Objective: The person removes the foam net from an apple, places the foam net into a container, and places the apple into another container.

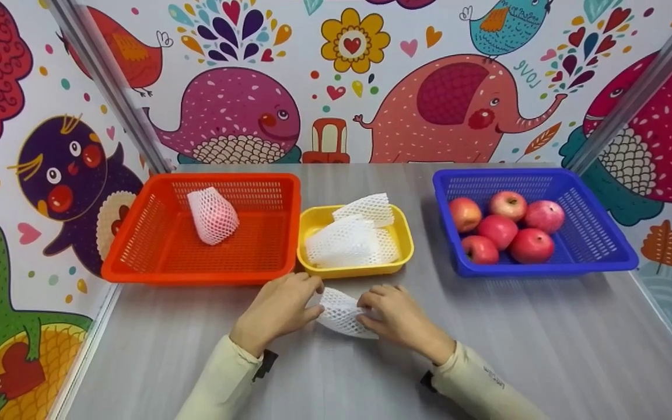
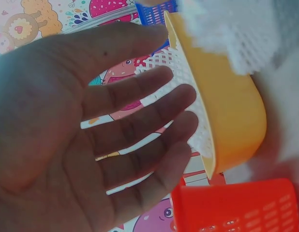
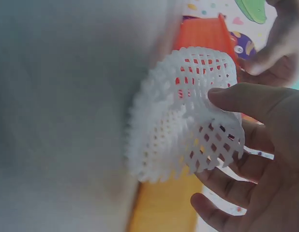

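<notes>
A white foam fruit net (image 1: 340, 314) is held up between the hands over the grey table, in front of the yellow basket. My right hand (image 1: 401, 319) pinches its right end; in the right wrist view the thumb presses the mesh (image 3: 188, 111) from one side, with fingers behind it. At the net's left end is my left hand (image 1: 280, 309), thumb and fingertips right beside the mesh. The left wrist view shows that hand's fingers (image 2: 144, 113) spread and gently bent, gripping nothing. The net is hollow, with no fruit inside.
A yellow basket (image 1: 357, 270) holds several more foam nets (image 1: 342, 240). To its left, a red basket (image 1: 196, 277) contains one apple in a net (image 1: 214, 216). The blue basket (image 1: 546, 269) at right holds several bare apples (image 1: 497, 232). Patterned walls enclose the table's back and sides.
</notes>
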The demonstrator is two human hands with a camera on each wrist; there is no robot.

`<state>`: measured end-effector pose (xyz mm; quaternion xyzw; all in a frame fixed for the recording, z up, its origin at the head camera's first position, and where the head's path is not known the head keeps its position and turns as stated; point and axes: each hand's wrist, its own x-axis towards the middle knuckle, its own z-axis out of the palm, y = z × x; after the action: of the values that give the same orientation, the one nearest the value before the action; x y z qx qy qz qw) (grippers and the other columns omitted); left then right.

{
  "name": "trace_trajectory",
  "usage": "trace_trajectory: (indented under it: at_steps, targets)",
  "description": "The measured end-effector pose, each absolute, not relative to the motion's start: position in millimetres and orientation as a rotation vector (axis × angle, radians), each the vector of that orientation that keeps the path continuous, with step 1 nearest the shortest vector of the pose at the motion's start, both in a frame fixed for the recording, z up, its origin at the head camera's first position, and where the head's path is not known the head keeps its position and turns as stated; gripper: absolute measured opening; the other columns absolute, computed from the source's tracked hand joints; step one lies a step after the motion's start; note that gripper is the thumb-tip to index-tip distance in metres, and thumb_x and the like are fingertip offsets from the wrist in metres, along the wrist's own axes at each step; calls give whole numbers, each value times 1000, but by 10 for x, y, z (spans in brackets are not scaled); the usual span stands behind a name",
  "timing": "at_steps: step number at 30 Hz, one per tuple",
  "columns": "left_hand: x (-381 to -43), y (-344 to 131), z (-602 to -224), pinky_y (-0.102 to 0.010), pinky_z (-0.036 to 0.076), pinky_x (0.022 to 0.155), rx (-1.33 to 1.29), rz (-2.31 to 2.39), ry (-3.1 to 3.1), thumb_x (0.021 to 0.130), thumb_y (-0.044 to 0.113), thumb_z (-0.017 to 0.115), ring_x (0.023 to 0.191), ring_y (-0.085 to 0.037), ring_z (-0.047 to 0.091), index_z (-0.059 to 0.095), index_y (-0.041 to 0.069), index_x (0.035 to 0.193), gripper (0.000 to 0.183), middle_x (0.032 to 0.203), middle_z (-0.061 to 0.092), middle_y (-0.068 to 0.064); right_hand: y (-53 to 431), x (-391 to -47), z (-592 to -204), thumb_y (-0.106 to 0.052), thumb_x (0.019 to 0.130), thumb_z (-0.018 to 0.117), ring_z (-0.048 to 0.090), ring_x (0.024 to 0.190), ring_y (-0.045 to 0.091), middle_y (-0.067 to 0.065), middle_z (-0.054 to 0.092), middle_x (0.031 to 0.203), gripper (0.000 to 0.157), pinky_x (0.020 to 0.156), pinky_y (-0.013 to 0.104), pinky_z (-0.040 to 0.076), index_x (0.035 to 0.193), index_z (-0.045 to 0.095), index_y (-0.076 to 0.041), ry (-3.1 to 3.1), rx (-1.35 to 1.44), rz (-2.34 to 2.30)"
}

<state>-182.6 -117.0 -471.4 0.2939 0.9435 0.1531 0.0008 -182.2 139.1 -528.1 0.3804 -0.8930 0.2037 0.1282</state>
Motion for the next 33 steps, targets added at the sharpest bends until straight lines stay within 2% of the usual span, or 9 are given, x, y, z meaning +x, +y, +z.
trace_trajectory:
  at_steps: [9,14,17,22,28,33]
  targets:
    - [-1835,-1225,-4694,-35,52,72,932,507,3011,86,29,79,81,-19,60,69,13,97,22,90,65,0,1685,-1986,-4793,-15,78,84,60,78,15,-3,64,84,21,67,38,44,91,68,-12,-2321,1041,681]
    - [-1845,-1224,-4716,-35,52,73,898,497,2974,86,31,79,80,-18,59,70,13,100,24,90,65,1,1816,-2186,-4535,-13,82,81,60,77,19,2,66,87,17,71,39,46,95,71,-7,-2317,922,747]
    - [-1844,-1216,-4728,-35,52,73,880,501,2950,86,31,79,80,-17,58,69,13,100,25,90,64,1,1869,-2329,-4467,-12,85,80,58,76,19,3,65,86,15,70,35,46,96,72,-6,-2317,860,835]
    - [-1829,-1207,-4750,-36,52,73,870,501,2949,84,30,81,81,-18,60,70,13,99,25,88,64,1,1903,-2551,-4544,-11,86,79,55,73,17,2,62,82,13,64,30,44,94,71,-6,-2286,780,941]
    - [-1830,-1199,-4753,-36,52,74,858,502,2952,85,30,80,81,-18,60,70,13,101,25,88,63,1,1904,-2739,-4821,-12,86,78,62,78,29,8,63,85,15,68,38,49,95,70,-4,-2398,662,934]
    - [-1840,-1196,-4739,-35,52,74,854,500,2943,85,30,79,82,-18,61,70,14,101,25,90,64,1,1913,-2832,-5012,-13,87,76,63,80,30,12,66,89,17,70,42,51,98,70,-3,-2577,583,853]
